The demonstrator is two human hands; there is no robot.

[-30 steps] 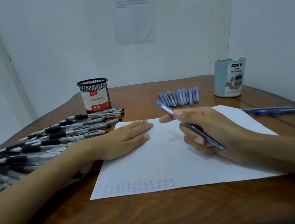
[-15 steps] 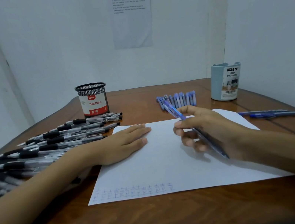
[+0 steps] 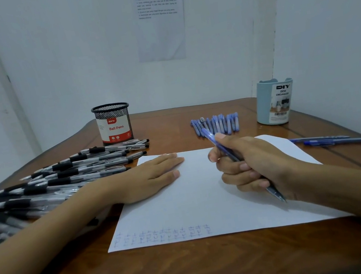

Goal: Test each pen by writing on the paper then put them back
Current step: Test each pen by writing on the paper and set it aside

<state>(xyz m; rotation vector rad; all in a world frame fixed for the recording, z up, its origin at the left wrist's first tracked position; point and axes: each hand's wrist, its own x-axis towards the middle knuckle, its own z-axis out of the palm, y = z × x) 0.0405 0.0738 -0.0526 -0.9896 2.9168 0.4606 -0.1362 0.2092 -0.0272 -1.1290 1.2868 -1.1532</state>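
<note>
Blue pen [image 3: 225,151] in curled right hand [image 3: 253,163], above paper [image 3: 197,201].

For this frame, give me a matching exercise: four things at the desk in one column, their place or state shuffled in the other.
Things
1. mesh cup
2. pale blue organizer
3. blue pen
4. left hand

Place or state
A. lies flat on the paper
B. gripped in the right hand
C. stands at the far right of the table
D. stands behind the heap of black pens

Pairs: 1-D, 2-C, 3-B, 4-A
</note>
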